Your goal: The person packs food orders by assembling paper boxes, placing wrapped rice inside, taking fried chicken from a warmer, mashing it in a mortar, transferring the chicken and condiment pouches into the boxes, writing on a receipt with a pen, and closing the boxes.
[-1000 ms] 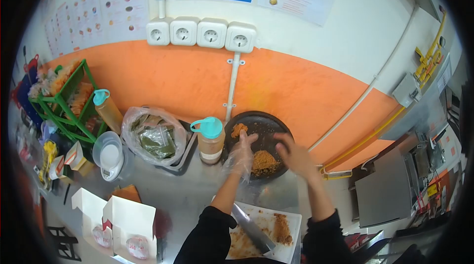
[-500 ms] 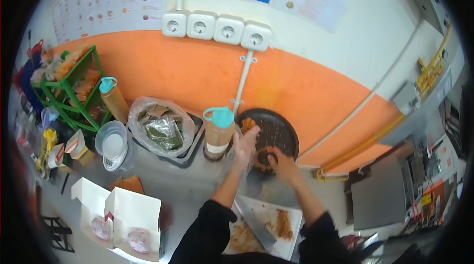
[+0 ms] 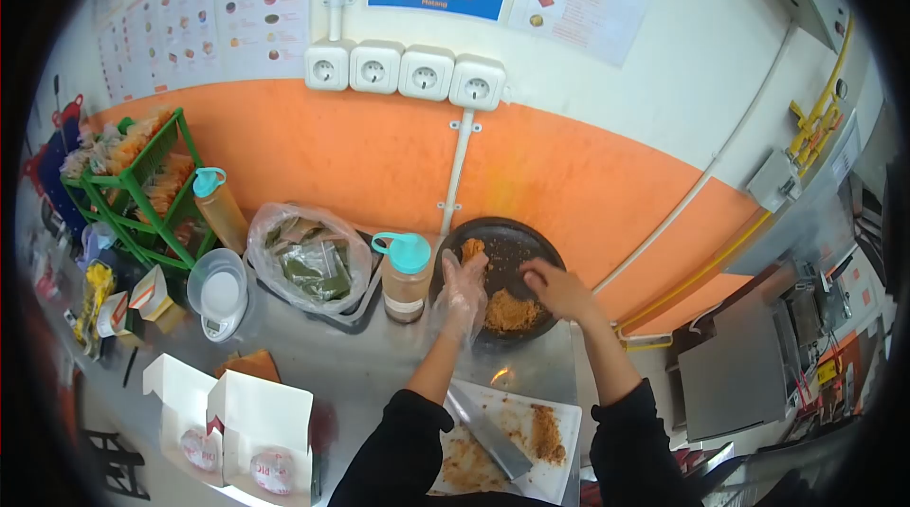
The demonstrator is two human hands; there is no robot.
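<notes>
The right hand [image 3: 561,293], half curled, hovers by the crumbs [image 3: 513,314] in the dish [image 3: 521,244], its hold unclear; the gloved left hand [image 3: 463,291], fairly straight, is at the fried piece [image 3: 473,247], grip hidden. A leftward swing could topple the bottle [image 3: 406,281].

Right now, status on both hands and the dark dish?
Left hand gloved, at the brown piece. Right hand over dark dish, beside crumbly mound. Teal-capped bottle close on the left.
</notes>
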